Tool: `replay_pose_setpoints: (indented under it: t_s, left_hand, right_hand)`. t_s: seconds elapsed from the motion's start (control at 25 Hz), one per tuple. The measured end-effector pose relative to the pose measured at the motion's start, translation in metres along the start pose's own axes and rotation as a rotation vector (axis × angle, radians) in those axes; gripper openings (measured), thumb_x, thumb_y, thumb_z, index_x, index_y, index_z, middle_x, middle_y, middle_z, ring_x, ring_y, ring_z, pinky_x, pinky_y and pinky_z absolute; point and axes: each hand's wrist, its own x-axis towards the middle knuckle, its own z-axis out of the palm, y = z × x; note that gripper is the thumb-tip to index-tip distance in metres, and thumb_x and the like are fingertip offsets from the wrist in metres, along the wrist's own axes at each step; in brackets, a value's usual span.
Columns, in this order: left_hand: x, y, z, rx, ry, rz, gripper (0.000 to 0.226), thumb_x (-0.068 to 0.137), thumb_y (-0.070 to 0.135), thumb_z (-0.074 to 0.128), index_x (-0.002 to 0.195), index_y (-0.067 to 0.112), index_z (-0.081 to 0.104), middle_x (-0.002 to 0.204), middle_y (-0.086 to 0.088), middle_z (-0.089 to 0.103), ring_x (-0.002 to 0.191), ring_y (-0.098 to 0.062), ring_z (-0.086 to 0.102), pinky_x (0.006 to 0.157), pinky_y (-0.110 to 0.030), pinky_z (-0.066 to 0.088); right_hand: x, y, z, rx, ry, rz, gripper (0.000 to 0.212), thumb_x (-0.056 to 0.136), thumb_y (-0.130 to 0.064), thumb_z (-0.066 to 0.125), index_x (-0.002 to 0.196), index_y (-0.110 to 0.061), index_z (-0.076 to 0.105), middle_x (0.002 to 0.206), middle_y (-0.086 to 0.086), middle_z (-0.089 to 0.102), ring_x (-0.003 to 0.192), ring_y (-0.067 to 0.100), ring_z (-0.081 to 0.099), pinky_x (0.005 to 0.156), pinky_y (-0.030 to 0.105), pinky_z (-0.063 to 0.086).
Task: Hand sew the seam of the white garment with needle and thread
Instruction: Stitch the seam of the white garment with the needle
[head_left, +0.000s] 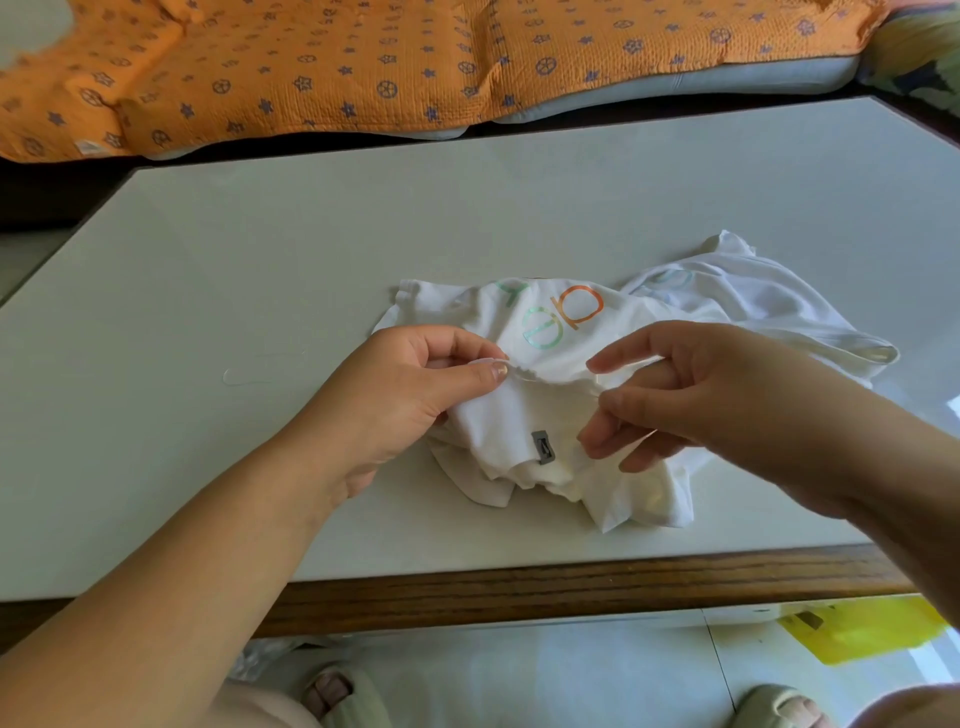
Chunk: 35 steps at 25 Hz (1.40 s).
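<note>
Toward the front of the counter (311, 249), white garment (561, 322) crumpled with printed letters turned up, a fold of it pinched by the left grip (415, 384), right grip (691, 395) released, fingers spread just over the cloth, orange quilt (363, 67) spread beyond.

Home living room, quilted sofa cover (311, 67), table (260, 234)

- garment (550, 415) is plain white, with pastel green and orange lettering (566, 317) printed on it
- little tag (543, 446) on it is grey
- table top's (260, 260) a pale grey-white, wooden edge (571, 587) brown
- quilt (363, 67) is orange with purplish-blue stars and wheels all over
- yellow sheet (862, 631) on the floor
</note>
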Motion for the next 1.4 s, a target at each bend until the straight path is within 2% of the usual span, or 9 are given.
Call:
replay_pose_setpoints:
  t_s: [0.16, 0.24, 0.4, 0.56, 0.76, 1.0, 1.12, 1.28, 1.4]
  left_hand:
    - [-0.001, 0.000, 0.002, -0.011, -0.005, 0.001, 0.004, 0.085, 0.021, 0.070, 0.084, 0.022, 0.075, 0.082, 0.001, 0.073, 0.077, -0.012, 0.061, 0.075, -0.033, 0.045]
    - [0.000, 0.001, 0.003, -0.013, -0.008, -0.001, 0.005, 0.085, 0.021, 0.070, 0.086, 0.021, 0.075, 0.087, -0.003, 0.075, 0.082, -0.014, 0.064, 0.080, -0.036, 0.048]
    - [-0.001, 0.000, 0.003, -0.030, -0.020, -0.008, 0.008, 0.085, 0.018, 0.070, 0.081, 0.022, 0.075, 0.088, -0.002, 0.076, 0.083, -0.014, 0.066, 0.086, -0.039, 0.049]
    - [-0.001, -0.001, 0.001, -0.031, -0.027, -0.012, 0.006, 0.085, 0.018, 0.070, 0.083, 0.021, 0.075, 0.086, 0.000, 0.076, 0.082, -0.012, 0.066, 0.085, -0.038, 0.048]
    - [0.000, -0.002, 0.002, -0.040, -0.012, -0.003, 0.004, 0.084, 0.015, 0.071, 0.084, 0.019, 0.073, 0.087, -0.002, 0.076, 0.081, -0.013, 0.066, 0.080, -0.035, 0.048]
    - [0.000, -0.003, 0.004, -0.035, -0.015, 0.013, 0.007, 0.084, 0.012, 0.071, 0.083, 0.019, 0.071, 0.083, -0.002, 0.077, 0.073, -0.006, 0.067, 0.060, -0.017, 0.050]
    - [0.000, -0.004, 0.005, -0.028, -0.004, 0.021, 0.007, 0.084, 0.013, 0.071, 0.082, 0.020, 0.071, 0.085, -0.004, 0.077, 0.075, -0.009, 0.068, 0.063, -0.019, 0.051]
    - [-0.001, -0.003, 0.007, -0.052, 0.003, 0.022, 0.006, 0.084, 0.013, 0.072, 0.083, 0.019, 0.071, 0.083, -0.003, 0.077, 0.076, -0.011, 0.070, 0.065, -0.021, 0.052]
    - [-0.002, -0.003, 0.011, -0.074, 0.027, 0.024, 0.005, 0.083, 0.015, 0.073, 0.086, 0.019, 0.073, 0.080, 0.000, 0.077, 0.075, -0.008, 0.071, 0.068, -0.019, 0.054]
  right_hand:
    - [0.001, -0.005, 0.005, 0.264, -0.031, -0.014, 0.014, 0.094, -0.004, 0.056, 0.107, -0.005, 0.060, 0.082, 0.016, 0.075, 0.078, 0.026, 0.074, 0.061, 0.024, 0.058]
    - [0.004, -0.003, 0.018, 0.305, -0.016, -0.044, 0.012, 0.094, -0.002, 0.054, 0.106, -0.004, 0.059, 0.079, 0.017, 0.074, 0.075, 0.027, 0.073, 0.061, 0.026, 0.058]
    - [0.010, 0.003, 0.031, 0.189, 0.045, -0.066, 0.008, 0.095, -0.004, 0.055, 0.100, -0.008, 0.060, 0.074, 0.011, 0.074, 0.071, 0.025, 0.073, 0.064, 0.027, 0.059]
    - [0.011, 0.003, 0.032, 0.028, 0.074, -0.063, 0.009, 0.094, -0.006, 0.056, 0.092, -0.010, 0.063, 0.068, 0.007, 0.074, 0.059, 0.015, 0.069, 0.057, 0.018, 0.053]
    - [0.009, 0.000, 0.034, -0.013, 0.079, -0.058, 0.014, 0.092, -0.004, 0.055, 0.087, -0.012, 0.066, 0.064, 0.007, 0.072, 0.050, 0.008, 0.063, 0.050, 0.012, 0.047]
    - [0.010, 0.002, 0.036, -0.005, 0.092, -0.062, 0.014, 0.093, -0.004, 0.054, 0.086, -0.012, 0.064, 0.063, 0.007, 0.072, 0.048, 0.007, 0.062, 0.049, 0.012, 0.046]
    - [0.011, 0.004, 0.038, 0.009, 0.107, -0.074, 0.013, 0.093, -0.006, 0.053, 0.085, -0.010, 0.063, 0.063, 0.006, 0.072, 0.050, 0.011, 0.064, 0.051, 0.015, 0.049]
    - [0.013, 0.007, 0.040, 0.040, 0.128, -0.094, 0.013, 0.095, -0.008, 0.052, 0.087, -0.008, 0.062, 0.063, 0.005, 0.072, 0.062, 0.024, 0.071, 0.056, 0.024, 0.056]
    - [0.014, 0.008, 0.042, 0.074, 0.132, -0.095, 0.013, 0.097, -0.012, 0.052, 0.090, -0.008, 0.061, 0.063, 0.004, 0.071, 0.060, 0.023, 0.071, 0.055, 0.025, 0.056]
